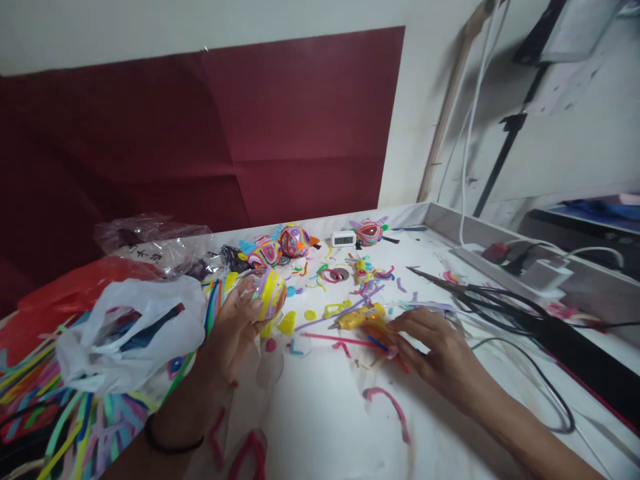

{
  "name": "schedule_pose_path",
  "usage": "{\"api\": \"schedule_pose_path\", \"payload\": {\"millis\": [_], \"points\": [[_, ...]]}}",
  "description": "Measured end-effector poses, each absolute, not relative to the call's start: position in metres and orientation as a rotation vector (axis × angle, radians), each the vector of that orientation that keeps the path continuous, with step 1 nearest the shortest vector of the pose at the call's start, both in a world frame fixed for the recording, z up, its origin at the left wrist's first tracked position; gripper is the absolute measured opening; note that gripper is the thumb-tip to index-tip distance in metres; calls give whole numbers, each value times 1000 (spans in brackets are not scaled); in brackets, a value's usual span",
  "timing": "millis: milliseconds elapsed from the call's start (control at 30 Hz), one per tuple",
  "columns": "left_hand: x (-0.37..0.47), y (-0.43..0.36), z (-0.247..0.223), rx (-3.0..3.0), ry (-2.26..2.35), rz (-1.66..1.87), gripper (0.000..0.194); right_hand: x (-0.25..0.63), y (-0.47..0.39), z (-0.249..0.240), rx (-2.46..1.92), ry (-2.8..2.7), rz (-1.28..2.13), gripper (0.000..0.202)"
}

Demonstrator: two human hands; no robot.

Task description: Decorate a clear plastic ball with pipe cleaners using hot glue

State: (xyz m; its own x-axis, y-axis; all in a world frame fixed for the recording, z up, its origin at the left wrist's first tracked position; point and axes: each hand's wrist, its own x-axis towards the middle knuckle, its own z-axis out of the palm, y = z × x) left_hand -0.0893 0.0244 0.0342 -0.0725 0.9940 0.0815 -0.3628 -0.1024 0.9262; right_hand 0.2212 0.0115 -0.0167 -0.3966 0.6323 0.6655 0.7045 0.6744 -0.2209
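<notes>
Behind the white table (320, 413), a dark red sheet (310, 127) on a pale wall (150, 27). Head view, the only one: grasping a clear ball with yellow and purple stripes (273, 291) in the left hand (240, 317), left of the table's middle, fingers round the ball's left side. Dark band (173, 443) round the left wrist. With the right hand (435, 340), reaching right of the middle to a yellow glue gun (357, 317), fingers at its rear end, nozzle pointing left. Cannot tell about that grip: closed round the gun or merely touching.

Near the back edge, three decorated balls: two side by side (265, 251) (295, 241) beyond the striped one, another (371, 231) farther right, with a small white digital display (343, 239) just to its left. Around and behind the glue gun, loose coloured scraps (287, 323). Toward the right edge, scissors (435, 279) with points to the left; by the right rim, a white power strip (543, 283) with plugs. Along the left edge, a red bag (75, 293), a white plastic bag (135, 333) overlapping it, and many coloured strips (75, 407) toward the front left corner. Curved pink strip (399, 410) nearer the front edge, left of the right forearm.
</notes>
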Motion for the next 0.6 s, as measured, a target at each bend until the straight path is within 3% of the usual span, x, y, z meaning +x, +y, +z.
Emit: {"api": "schedule_pose_path", "payload": {"millis": [300, 467, 600], "points": [[-90, 16, 26, 943, 749, 1539, 36, 232, 6, -7, -1142, -2219, 45, 20], [-85, 12, 21, 877, 649, 1555, 29, 170, -13, 12, -1087, -2040, 900, 37], [-78, 5, 24, 830, 592, 1551, 29, 101, -8, 17, -1135, -1796, 1492, 69]]}}
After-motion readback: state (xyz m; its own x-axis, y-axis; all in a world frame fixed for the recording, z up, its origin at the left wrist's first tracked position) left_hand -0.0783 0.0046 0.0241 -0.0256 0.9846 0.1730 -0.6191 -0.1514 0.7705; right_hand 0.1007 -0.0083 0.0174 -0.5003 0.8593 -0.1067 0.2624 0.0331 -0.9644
